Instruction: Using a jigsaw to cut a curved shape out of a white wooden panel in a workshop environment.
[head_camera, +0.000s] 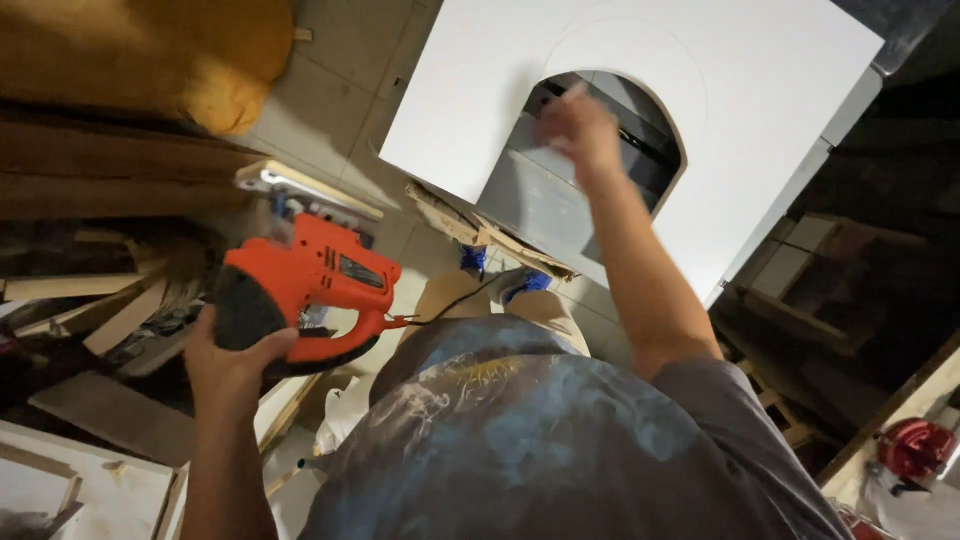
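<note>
My left hand (232, 362) grips the black handle of an orange jigsaw (305, 285), held up at my left side with its metal base plate (300, 188) pointing away from me. Its black cord runs back toward my body. My right hand (580, 128) is blurred and reaches out over the arch-shaped cutout (600, 165) in a large white board (760, 110). Whether it touches the board's cut edge I cannot tell. A faint curved line runs on the board above the arch.
Wood offcuts and planks (110, 310) are piled at the left. A yellow sack (150, 55) lies at top left. Broken wood strips (490, 235) lie on the tiled floor by my blue shoes (500, 270). A red tool (915, 450) sits at lower right.
</note>
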